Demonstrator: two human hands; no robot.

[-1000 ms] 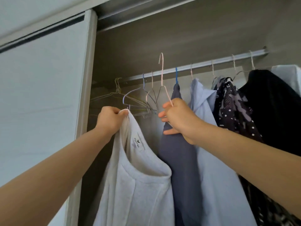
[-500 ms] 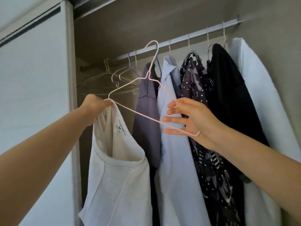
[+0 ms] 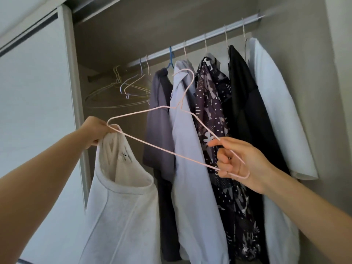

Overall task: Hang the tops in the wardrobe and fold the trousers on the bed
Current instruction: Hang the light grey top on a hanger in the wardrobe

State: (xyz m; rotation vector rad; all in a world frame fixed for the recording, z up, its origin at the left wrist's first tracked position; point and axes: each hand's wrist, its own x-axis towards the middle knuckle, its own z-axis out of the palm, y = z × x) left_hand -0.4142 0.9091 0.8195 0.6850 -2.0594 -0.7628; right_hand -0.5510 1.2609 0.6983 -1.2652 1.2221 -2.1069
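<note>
Below rail (image 3: 200, 38), left hand (image 3: 96, 130) grips white top (image 3: 122, 206), right hand (image 3: 240, 161) pinches pink hanger (image 3: 162, 147); top apparently not yet hung

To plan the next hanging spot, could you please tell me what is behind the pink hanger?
A dark grey top, a pale blue shirt and a patterned blouse hang behind the pink hanger. The right hand covers part of the blouse.
</note>
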